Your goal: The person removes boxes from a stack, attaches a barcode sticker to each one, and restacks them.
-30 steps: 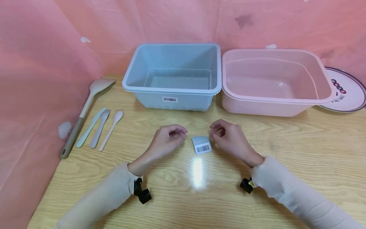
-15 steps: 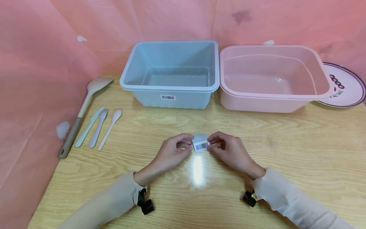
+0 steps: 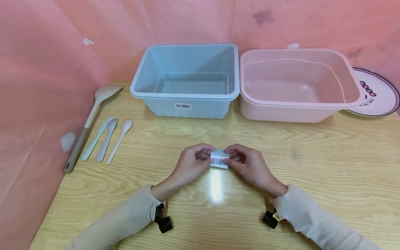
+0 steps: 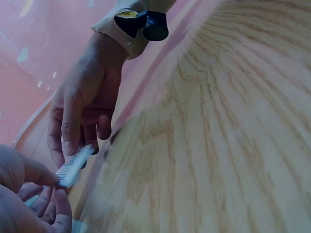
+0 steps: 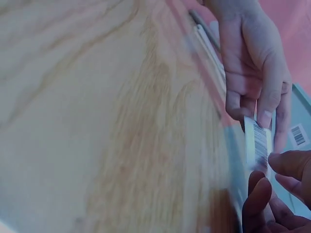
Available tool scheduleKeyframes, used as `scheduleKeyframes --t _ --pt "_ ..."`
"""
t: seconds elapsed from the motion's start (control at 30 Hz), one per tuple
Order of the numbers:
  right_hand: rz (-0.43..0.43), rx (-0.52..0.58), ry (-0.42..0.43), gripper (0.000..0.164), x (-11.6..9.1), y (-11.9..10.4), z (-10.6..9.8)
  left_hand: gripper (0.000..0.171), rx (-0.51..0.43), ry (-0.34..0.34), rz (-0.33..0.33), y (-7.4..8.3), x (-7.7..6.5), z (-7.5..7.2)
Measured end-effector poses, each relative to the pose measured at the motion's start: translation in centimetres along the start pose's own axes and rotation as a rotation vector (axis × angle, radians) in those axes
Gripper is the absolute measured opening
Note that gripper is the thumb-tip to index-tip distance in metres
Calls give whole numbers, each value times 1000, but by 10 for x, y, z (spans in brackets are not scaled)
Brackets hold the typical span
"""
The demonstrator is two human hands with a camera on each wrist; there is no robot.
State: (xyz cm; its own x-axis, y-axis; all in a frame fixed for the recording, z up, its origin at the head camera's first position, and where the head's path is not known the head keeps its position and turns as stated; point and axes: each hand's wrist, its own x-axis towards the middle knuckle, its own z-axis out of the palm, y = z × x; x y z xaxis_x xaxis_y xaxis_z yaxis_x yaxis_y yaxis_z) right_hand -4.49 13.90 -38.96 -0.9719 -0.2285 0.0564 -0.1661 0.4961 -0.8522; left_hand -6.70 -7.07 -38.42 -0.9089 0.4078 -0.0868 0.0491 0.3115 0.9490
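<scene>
A small grey-blue piece with a white barcode label [image 3: 219, 158] is between my two hands, near the middle of the table in the head view. My left hand [image 3: 194, 161] pinches its left edge between thumb and fingers. At its right edge my right hand [image 3: 247, 161] pinches it the same way, the thumb lying over part of the barcode. The right wrist view shows the label [image 5: 259, 141] tilted, with fingers of both hands on it. In the left wrist view the barcode piece [image 4: 75, 167] is blurred and partly hidden by fingers.
A blue basin [image 3: 187, 107] and a pink basin [image 3: 287, 113] stand side by side behind the hands. A plate [image 3: 379, 93] is partly hidden at right. A knife [image 3: 97, 138], fork [image 3: 107, 140], spoon [image 3: 119, 141] and long-handled turner [image 3: 90, 119] lie at left on the wooden table [image 3: 312, 166].
Both hands were apart from the barcode piece, then came in to its sides. They now pinch it at both edges, and it has turned to lie straighter. The basins and cutlery stay put.
</scene>
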Motion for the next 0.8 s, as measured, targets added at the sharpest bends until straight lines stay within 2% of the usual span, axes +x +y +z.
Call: scheduleKeyframes --t 0.1,0.23,0.33,0.53,0.6,0.8 --pt "-18 -20 26 25 -3 -4 -2 22 -20 33 9 3 0 0" --pt "-127 -124 173 25 -9 -10 -4 22 -54 67 2 7 -1 1" --pt "-224 -194 266 23 -12 -18 -7 24 -84 52 1 11 -3 1" --pt "-419 -264 288 22 -15 -36 -4 26 -124 -23 -7 24 -6 3" --pt "-441 -278 290 22 -14 -39 -2 26 -132 -33 -16 28 -7 4" --pt "-422 -277 308 21 -13 -41 0 27 -167 -14 -61 36 -8 7"
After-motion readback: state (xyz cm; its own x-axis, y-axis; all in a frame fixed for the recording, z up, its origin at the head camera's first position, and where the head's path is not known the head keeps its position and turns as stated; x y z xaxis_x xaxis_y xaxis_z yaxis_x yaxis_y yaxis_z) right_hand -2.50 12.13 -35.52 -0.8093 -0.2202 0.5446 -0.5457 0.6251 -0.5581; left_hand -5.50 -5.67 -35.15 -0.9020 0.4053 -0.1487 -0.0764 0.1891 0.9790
